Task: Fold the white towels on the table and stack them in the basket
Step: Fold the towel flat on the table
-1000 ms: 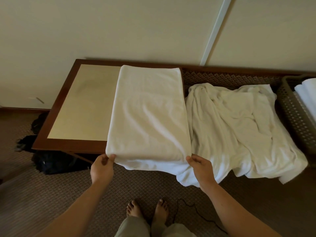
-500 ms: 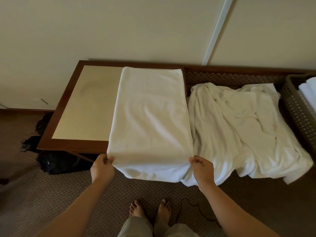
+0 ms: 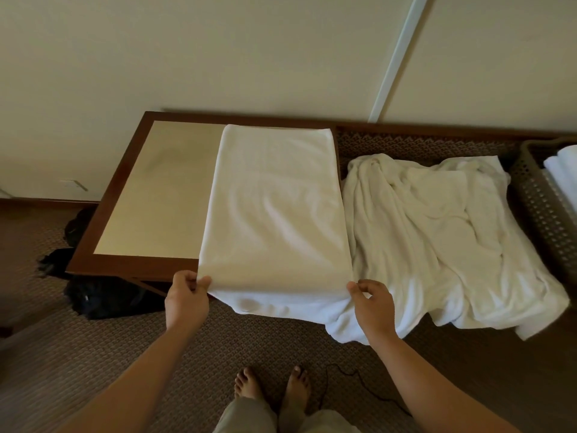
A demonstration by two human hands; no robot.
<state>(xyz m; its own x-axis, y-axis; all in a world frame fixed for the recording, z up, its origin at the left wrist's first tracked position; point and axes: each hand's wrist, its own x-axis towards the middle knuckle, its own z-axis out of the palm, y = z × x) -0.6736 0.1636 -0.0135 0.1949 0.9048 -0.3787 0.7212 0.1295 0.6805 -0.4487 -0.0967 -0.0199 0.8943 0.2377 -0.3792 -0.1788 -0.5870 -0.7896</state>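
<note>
left hand (image 3: 186,300): pinching folded towel (image 3: 274,207) near-left corner, squaring edge
right hand (image 3: 374,304): near-right corner, pinch probable
table (image 3: 131,267): supports fold

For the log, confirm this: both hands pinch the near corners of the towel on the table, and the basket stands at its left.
Wrong side. The head view shows the basket at the right; the left hand and right hand do pinch the towel's near corners on the table.

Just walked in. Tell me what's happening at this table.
A person is folding a white towel laid flat on the table. The left hand and right hand each pinch a near corner at the table's front edge. A crumpled pile of towels waits to the right, beside the basket, which already holds folded ones.
</note>
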